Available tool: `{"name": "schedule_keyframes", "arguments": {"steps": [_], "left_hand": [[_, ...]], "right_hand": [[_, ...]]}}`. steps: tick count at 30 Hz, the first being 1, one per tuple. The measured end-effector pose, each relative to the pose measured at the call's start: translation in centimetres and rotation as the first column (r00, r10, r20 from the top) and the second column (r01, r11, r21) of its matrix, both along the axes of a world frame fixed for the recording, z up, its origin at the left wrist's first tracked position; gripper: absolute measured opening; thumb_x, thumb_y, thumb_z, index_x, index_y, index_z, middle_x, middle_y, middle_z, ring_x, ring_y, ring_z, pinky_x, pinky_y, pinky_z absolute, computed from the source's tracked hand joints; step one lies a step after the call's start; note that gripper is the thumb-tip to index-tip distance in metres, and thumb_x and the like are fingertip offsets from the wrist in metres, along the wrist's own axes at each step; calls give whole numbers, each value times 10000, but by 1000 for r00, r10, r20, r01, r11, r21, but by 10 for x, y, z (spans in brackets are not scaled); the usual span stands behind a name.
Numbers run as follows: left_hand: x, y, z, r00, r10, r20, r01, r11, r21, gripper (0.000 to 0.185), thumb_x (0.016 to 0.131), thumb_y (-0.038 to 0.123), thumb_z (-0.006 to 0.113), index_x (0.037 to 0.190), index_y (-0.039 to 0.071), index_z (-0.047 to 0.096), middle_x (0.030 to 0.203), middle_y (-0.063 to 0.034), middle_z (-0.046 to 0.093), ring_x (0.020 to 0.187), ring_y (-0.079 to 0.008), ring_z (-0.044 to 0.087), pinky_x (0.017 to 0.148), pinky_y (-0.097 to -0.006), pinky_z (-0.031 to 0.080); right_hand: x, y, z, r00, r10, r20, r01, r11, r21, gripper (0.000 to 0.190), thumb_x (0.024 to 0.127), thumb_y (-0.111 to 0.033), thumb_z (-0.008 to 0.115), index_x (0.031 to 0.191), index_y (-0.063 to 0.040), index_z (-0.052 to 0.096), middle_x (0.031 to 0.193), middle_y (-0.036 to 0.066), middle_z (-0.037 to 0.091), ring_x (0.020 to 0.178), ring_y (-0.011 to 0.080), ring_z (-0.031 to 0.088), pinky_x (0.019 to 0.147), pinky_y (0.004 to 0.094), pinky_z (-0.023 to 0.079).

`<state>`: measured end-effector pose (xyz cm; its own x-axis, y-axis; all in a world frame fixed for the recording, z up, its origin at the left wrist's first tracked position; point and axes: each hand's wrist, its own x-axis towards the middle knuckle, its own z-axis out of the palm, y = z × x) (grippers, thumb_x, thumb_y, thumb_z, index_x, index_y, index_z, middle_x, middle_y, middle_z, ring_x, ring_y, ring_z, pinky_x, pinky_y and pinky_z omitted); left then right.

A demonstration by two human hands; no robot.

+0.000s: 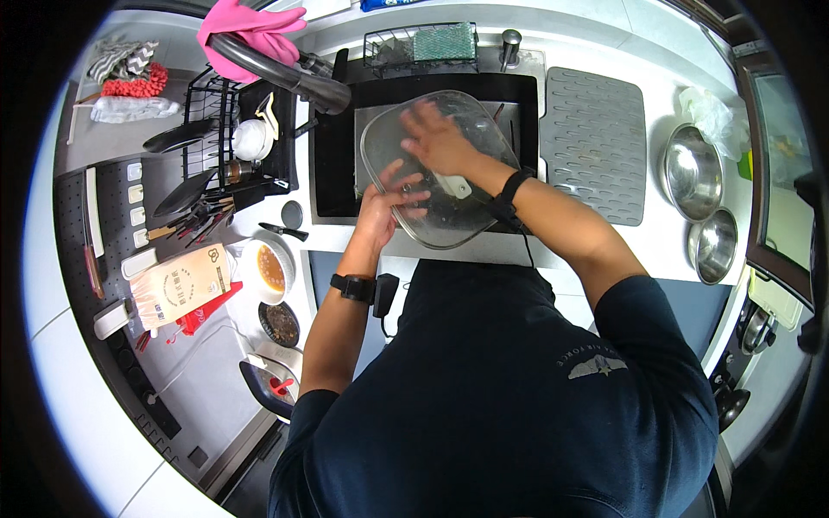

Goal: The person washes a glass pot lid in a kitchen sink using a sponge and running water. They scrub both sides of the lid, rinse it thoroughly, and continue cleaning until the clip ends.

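Note:
A clear glass lid (pixel 447 223) with a metal rim and a pale handle is held tilted over the black sink (pixel 329 168). My left hand (pixel 388 204) grips its near left part, with fingers seen through the glass. Flat on the lid's surface, fingers spread and slightly blurred, lies my right hand (pixel 440 139). Behind the lid, in the sink, thin dark utensils show in part.
A dark faucet (pixel 285 74) draped with pink rubber gloves (pixel 249 32) reaches over the sink's left. A small knife (pixel 283 231) and a bowl of brown liquid (pixel 271 269) stand left. To the right are a grey drying mat (pixel 592 146) and steel bowls (pixel 693 171).

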<state>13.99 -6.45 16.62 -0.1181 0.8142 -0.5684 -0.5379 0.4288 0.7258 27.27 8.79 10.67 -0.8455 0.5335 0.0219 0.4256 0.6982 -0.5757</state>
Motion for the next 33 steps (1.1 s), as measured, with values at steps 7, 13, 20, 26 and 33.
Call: {"name": "schedule_keyframes", "arguments": {"steps": [7, 13, 20, 26, 33], "left_hand": [[-3, 5, 5, 993, -21, -115, 21, 1000, 3, 725, 748, -117, 430, 1458, 24, 405, 1276, -202, 587, 1056, -369, 674, 789, -487, 628], [1, 5, 18, 991, -98, -88, 94, 994, -49, 810, 724, -104, 427, 1512, 56, 330, 1307, -237, 578, 1065, -381, 673, 773, -454, 632], [-17, -1, 15, 981, -89, -174, 81, 995, -51, 782, 742, -109, 419, 1502, 66, 372, 1321, -211, 590, 1008, -336, 696, 732, -394, 639], [-35, 5, 9, 979, -71, -189, 63, 997, -46, 768, 747, -112, 412, 1494, 66, 385, 1307, -207, 597, 1002, -331, 697, 730, -399, 641], [-59, 2, 9, 987, -127, -98, 124, 992, -36, 779, 738, -90, 440, 1497, 62, 355, 1313, -225, 584, 1028, -369, 688, 743, -430, 642]], "right_hand": [[19, -21, 29, 884, 448, -134, -461, 883, -86, 595, 1040, -457, 379, 1555, -167, 306, 1652, 56, 182, 1524, 269, 157, 1208, 565, 164], [37, 17, 12, 983, 184, -4, -183, 978, -103, 596, 1038, -459, 392, 1543, -148, 330, 1657, 70, 151, 1520, 286, 161, 1201, 552, 199], [127, 24, 1, 997, 59, 43, -32, 888, -460, 557, 1040, -431, 448, 1452, -57, 459, 1547, 169, 384, 1407, 345, 397, 1156, 392, 327], [148, -30, 15, 978, -207, -16, 169, 839, -518, 562, 1035, -406, 476, 1423, 0, 477, 1505, 211, 432, 1402, 347, 408, 1145, 363, 340], [123, -77, -16, 982, -124, 143, 169, 915, -366, 644, 1029, -455, 444, 1472, 10, 399, 1563, 230, 320, 1447, 354, 318, 1176, 462, 293]]}}
